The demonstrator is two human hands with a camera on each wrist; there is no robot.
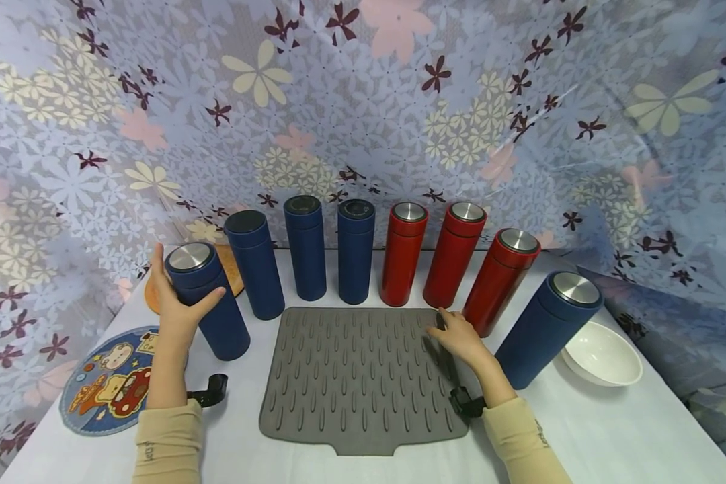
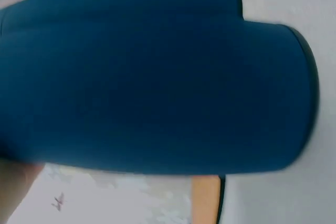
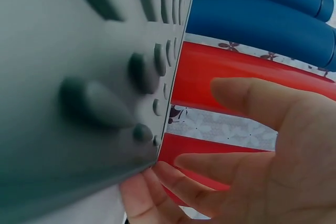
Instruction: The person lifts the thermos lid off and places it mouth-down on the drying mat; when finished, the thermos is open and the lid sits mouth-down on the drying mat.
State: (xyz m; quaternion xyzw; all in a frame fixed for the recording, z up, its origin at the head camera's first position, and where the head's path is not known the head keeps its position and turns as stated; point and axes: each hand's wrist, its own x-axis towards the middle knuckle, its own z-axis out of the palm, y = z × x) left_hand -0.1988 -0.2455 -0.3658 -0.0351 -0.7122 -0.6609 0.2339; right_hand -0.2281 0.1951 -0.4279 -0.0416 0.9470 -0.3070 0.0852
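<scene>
My left hand (image 1: 178, 316) is wrapped round a blue thermos bottle (image 1: 224, 329) with a silver lid, at the left of the table. Its thumb lies across the front, and most fingers are hidden behind the bottle. That bottle's blue side (image 2: 157, 93) fills most of the left wrist view. On the right, my right hand (image 1: 460, 336) is at the upper right corner of a grey ridged mat (image 1: 363, 383). In the right wrist view its fingers (image 3: 247, 95) are spread and hold nothing, the lower fingertips close against the mat's edge; whether they touch cannot be told.
Several blue bottles with dark lids (image 1: 357, 255) and three red bottles with silver lids (image 1: 404, 259) stand behind the mat. Right of my right hand are another blue bottle (image 1: 541, 336) and a white bowl (image 1: 605, 356). A round cartoon mat (image 1: 105, 376) lies at the left.
</scene>
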